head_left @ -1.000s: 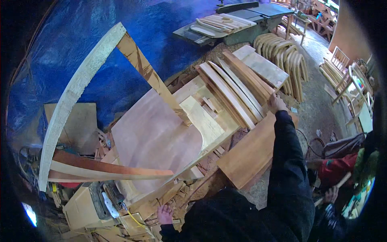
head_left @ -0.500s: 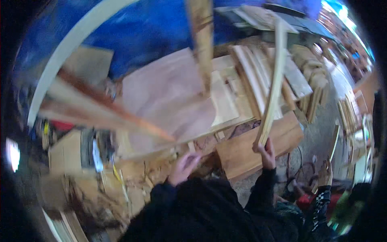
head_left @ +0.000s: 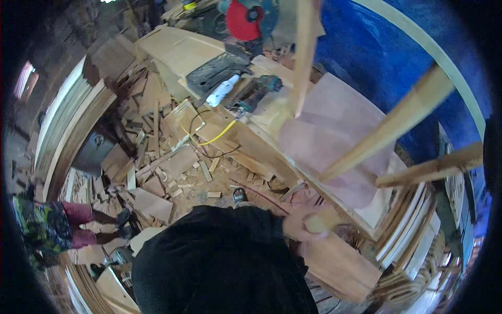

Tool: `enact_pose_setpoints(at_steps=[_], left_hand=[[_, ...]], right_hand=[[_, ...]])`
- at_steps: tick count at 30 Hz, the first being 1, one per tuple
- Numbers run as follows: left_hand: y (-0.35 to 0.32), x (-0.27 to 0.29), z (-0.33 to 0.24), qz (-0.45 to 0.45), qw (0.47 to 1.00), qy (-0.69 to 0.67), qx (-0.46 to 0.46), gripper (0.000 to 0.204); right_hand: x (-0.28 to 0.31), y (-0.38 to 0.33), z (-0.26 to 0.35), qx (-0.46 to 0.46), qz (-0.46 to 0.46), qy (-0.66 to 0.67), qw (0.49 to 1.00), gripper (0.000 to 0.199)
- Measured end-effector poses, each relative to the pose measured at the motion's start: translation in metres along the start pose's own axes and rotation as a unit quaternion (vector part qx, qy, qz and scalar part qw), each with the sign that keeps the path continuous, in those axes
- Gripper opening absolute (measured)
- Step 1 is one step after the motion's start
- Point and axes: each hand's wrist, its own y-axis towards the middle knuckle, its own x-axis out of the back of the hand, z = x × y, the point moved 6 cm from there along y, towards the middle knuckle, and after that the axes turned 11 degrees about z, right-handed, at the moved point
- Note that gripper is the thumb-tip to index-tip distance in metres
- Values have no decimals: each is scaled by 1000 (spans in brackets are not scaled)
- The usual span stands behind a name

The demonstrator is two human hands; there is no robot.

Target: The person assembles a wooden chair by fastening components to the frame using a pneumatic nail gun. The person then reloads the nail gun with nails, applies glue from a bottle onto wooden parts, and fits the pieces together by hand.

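One hand is all I can make out from the head view: a hand (head_left: 302, 224) coming out of the black sleeve (head_left: 230, 251), clenched around the lower end of a pale wooden strip (head_left: 318, 224) at the near edge of the tabletop (head_left: 272, 144). Which hand it is I cannot tell, and the other one is out of sight. The picture is blurred around the grasp, so the strip's full length is unclear.

Just beyond the hand lies a broad pinkish plywood sheet (head_left: 340, 131) on the tabletop, with two slanted wooden posts (head_left: 389, 133) rising over it and a third upright strip (head_left: 302, 52) further back. Stacked curved boards (head_left: 413, 225) sit at the right end, and a brown plank (head_left: 340, 264) leans below the hand. A black power tool (head_left: 217, 70) and a teal one (head_left: 259, 89) rest at the far end, near a red saw blade guard (head_left: 244, 21). Offcuts (head_left: 157, 152) litter the floor to the left, crossed by a yellow cable (head_left: 217, 137). A blue tarp (head_left: 381, 57) hangs behind. Another person in patterned clothes (head_left: 57, 227) is at the left edge.
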Motion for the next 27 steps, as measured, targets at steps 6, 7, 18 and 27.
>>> enact_pose_setpoints(at_steps=[6,7,18,27], left_hand=[[-129,194,-10,-304,951,16,58,22],[-158,215,-17,-404,913,-19,61,19],[-306,322,-18,-580,773,134,220,38],[-319,371,2,-545,809,138,171,29]], right_hand=[[56,84,181,154,-10,-86,984,35],[75,105,214,182,-1,-95,979,34],[185,403,508,313,-160,-500,792,62],[231,366,549,424,-139,64,893,39]])
